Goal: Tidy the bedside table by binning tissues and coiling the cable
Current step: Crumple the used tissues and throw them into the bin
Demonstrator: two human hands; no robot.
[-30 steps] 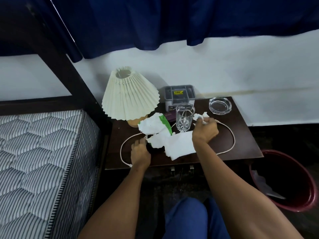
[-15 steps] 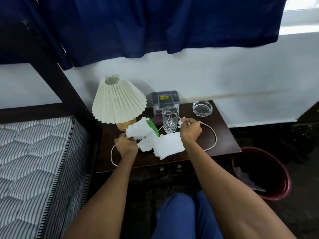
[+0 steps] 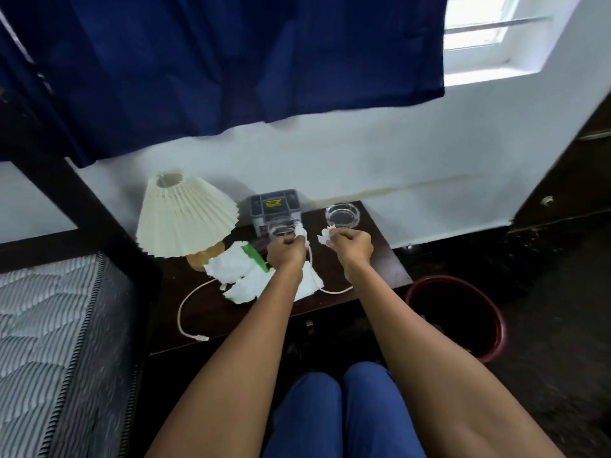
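Observation:
The bedside table [image 3: 380,259] holds several crumpled white tissues [image 3: 238,269], one with a green strip. My left hand [image 3: 286,252] is closed on a small white tissue scrap [image 3: 300,231] just in front of the drinking glass [image 3: 281,226]. My right hand [image 3: 352,249] pinches another tissue scrap [image 3: 325,238] near the ashtray. The white cable [image 3: 181,309] loops over the table's left front, with its plug end lying free. Another stretch rises beside my left wrist. A red bin [image 3: 463,312] stands on the floor to the right.
A pleated cream lamp [image 3: 185,216] stands at the table's back left, a grey box [image 3: 276,206] behind the glass, a glass ashtray [image 3: 342,214] at the back right. A striped mattress [image 3: 49,325] and dark bed frame lie left. My blue-clad knees are below.
My left hand has moved from the table's left side to the middle by the glass and now holds a tissue scrap. The cable's left loop lies loose. The view has tilted upward.

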